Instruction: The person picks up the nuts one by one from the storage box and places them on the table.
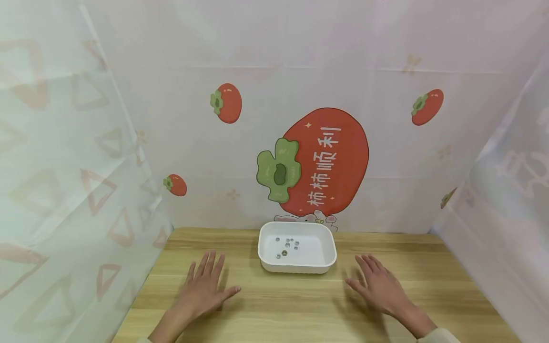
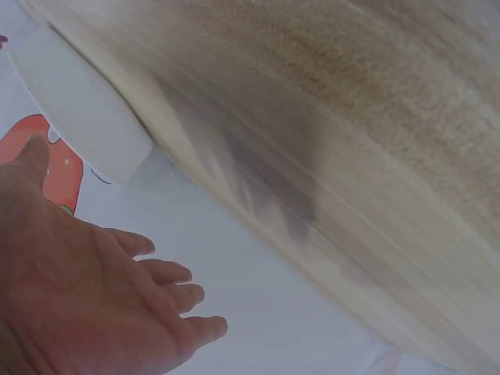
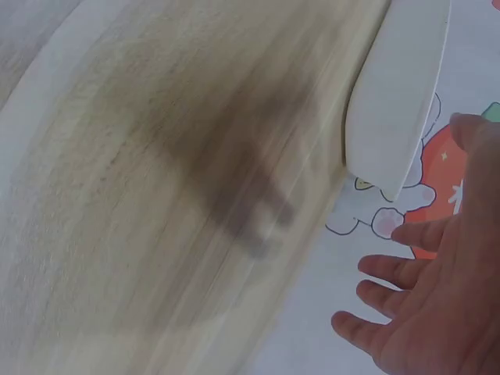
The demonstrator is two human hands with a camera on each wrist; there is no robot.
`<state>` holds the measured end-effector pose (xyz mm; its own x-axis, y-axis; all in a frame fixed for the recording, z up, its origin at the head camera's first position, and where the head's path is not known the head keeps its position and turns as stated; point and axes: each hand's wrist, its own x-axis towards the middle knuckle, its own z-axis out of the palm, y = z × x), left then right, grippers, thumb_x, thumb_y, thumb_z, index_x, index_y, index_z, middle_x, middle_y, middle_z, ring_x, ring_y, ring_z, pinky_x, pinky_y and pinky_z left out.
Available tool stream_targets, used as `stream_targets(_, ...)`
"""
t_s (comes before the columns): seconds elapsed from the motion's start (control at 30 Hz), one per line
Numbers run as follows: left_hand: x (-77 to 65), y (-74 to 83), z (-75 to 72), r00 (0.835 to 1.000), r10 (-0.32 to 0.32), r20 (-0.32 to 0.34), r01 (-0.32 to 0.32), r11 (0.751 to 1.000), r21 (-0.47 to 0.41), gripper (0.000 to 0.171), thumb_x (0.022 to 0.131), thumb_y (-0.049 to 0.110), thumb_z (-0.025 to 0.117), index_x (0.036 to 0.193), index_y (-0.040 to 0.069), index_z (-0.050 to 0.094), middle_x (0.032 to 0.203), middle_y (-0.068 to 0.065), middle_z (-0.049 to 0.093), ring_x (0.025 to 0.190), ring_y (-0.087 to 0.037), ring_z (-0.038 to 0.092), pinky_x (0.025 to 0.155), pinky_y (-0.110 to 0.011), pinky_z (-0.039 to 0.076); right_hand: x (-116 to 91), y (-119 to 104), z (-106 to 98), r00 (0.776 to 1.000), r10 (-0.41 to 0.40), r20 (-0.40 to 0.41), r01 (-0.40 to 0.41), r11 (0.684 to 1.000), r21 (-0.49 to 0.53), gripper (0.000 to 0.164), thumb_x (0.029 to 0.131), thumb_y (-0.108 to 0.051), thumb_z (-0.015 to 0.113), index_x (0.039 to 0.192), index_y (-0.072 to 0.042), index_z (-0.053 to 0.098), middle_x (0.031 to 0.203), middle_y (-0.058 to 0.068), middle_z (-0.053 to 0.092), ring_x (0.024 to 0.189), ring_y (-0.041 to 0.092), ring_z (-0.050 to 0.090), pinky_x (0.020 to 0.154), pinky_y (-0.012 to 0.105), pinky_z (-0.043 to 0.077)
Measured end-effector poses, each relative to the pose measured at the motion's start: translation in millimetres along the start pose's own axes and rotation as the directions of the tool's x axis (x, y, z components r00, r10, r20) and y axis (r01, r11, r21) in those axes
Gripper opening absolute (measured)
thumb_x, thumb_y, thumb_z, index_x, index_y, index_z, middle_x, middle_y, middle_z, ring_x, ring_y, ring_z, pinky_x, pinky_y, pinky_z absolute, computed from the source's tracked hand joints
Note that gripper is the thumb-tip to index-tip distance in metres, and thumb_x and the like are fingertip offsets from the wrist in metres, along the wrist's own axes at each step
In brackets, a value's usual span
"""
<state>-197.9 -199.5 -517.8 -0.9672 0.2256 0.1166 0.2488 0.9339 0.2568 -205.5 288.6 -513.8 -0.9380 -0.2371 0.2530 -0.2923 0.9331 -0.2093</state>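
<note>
A white plastic tray [image 1: 296,268] stands toward the back of the wooden table, between my two hands. Several small metal nuts [image 1: 288,245] lie scattered on its floor, mostly in the left half; one brass-coloured nut [image 1: 284,253] is darker than the others. My left hand [image 1: 203,291] is over the table left of the tray, palm down with fingers spread and nothing in it. To the right of the tray, my right hand [image 1: 381,287] hovers palm down with its fingers extended, also holding nothing. Both wrist views show the tray's outer side past the thumbs.
The wood-grain table [image 1: 283,309] ends at a white cloth backdrop [image 1: 193,143] printed with red persimmons. Cloth side walls [image 1: 55,190] close in the table on the left and right. Shadows of the hands fall on the tabletop.
</note>
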Motion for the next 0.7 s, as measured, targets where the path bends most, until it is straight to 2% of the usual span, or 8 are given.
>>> stream_targets(0.2, 4.6, 2.9, 0.7, 1.000, -0.002, -0.003, 0.002, 0.998, -0.056, 0.098, 0.098, 0.069, 0.059, 0.161, -0.003, 0.038, 0.168, -0.032, 0.028, 0.158, -0.050, 0.022, 0.124, -0.073, 0.016, 7, -3, -2, 0.992, 0.094, 0.089, -0.104, 0.988, 0.112, 0.080, 0.104, -0.062, 0.056, 0.153, 0.001, 0.052, 0.151, 0.027, 0.055, 0.140, 0.050, 0.051, 0.105, 0.069, 0.047)
stream_targets(0.37, 11.4, 9.4, -0.8, 1.000, -0.015, 0.025, 0.020, 0.980, -0.198, 0.086, 0.105, 0.057, 0.058, 0.159, -0.008, 0.039, 0.167, -0.034, 0.027, 0.156, -0.051, 0.024, 0.123, -0.071, 0.021, 13, -5, -3, 0.978, 0.135, 0.157, -0.171, 0.954, 0.246, 0.081, 0.107, -0.061, 0.050, 0.156, 0.004, 0.046, 0.154, 0.030, 0.051, 0.143, 0.052, 0.046, 0.111, 0.070, 0.041)
stream_targets(0.5, 18.9, 13.7, 0.4, 0.998, -0.044, 0.049, 0.059, 0.928, -0.367, 0.081, 0.109, 0.050, 0.053, 0.159, -0.011, 0.034, 0.168, -0.035, 0.024, 0.154, -0.055, 0.025, 0.122, -0.072, 0.024, 20, -7, -2, 0.978, 0.138, 0.158, -0.186, 0.918, 0.350, 0.075, 0.110, -0.050, 0.052, 0.154, 0.010, 0.045, 0.155, 0.032, 0.050, 0.144, 0.051, 0.046, 0.117, 0.066, 0.037)
stream_targets(0.7, 30.5, 16.5, 7.8, 0.993, -0.083, 0.082, 0.115, 0.811, -0.574, 0.076, 0.112, 0.039, 0.053, 0.161, -0.013, 0.027, 0.167, -0.036, 0.023, 0.155, -0.055, 0.021, 0.124, -0.070, 0.018, 30, -11, 3, 0.965, 0.166, 0.203, -0.242, 0.859, 0.451, 0.076, 0.110, -0.050, 0.050, 0.156, 0.011, 0.041, 0.154, 0.033, 0.050, 0.142, 0.051, 0.049, 0.115, 0.065, 0.042)
